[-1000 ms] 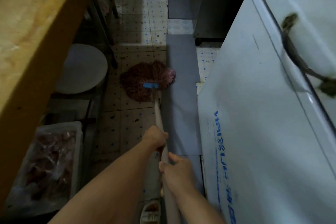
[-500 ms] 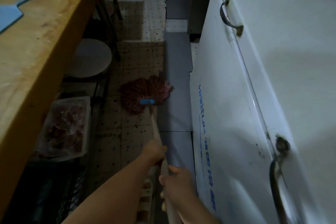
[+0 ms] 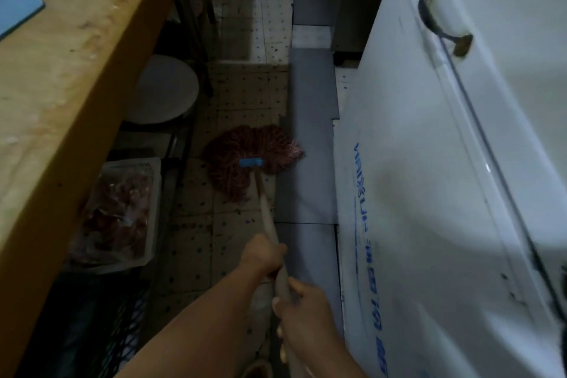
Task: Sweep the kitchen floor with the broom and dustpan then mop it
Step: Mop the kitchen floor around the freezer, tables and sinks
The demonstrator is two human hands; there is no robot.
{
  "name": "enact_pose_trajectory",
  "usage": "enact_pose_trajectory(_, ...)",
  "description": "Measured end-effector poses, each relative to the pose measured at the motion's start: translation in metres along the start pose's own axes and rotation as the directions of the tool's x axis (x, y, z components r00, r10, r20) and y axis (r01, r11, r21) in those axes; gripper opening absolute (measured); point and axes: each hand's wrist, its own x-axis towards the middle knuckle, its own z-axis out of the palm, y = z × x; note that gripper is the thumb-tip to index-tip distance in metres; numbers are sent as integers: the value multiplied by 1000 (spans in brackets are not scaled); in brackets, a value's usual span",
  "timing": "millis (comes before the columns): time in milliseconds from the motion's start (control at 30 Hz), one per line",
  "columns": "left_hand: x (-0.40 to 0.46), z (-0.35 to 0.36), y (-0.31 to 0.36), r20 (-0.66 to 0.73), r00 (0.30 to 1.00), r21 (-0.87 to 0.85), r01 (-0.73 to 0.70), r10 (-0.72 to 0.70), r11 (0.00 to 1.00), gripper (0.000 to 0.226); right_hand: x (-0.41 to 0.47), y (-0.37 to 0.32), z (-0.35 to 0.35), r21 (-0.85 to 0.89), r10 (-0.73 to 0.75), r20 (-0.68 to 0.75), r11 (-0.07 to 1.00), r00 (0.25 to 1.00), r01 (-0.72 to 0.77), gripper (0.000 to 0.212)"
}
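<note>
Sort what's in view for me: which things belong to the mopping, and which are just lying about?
In use:
- mop, head on the tiled floor
- left hand, gripping the handle further down
- right hand, gripping nearer the body

Lying about:
- white round stool
- tray of red food under the wooden counter
- white freezer
- grey mat

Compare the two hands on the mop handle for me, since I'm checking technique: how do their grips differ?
The left hand holds the mop handle farther down, nearer the mop head; the right hand holds it higher, closer to the body. The left shows its knuckles and back, the right shows its thumb lying across the handle. Both wrap the handle fully.
</note>
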Motion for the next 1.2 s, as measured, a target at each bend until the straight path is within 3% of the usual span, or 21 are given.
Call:
enact_pose_trajectory(267,84,-43,11,-77,996,83,-48,54,995,46,77,-39,32,-43,-82,-39,996,996,81,31)
enact_pose_trajectory(500,95,-60,17,-89,995,57,-48,53,997,48,107,-46,50,-30,-88,-54,996,995,86,55)
enact_pose_trajectory(1000,-38,15,-66,-53,998,-4,30,-30,1000,42,-11,76,48,-75,-37,-9,996,999,36,52)
enact_pose_trajectory(1200,-109,58,-101,-38,999,-35,30,-31,999,37,-70,137,42,-120,-32,3,992,999,32,26)
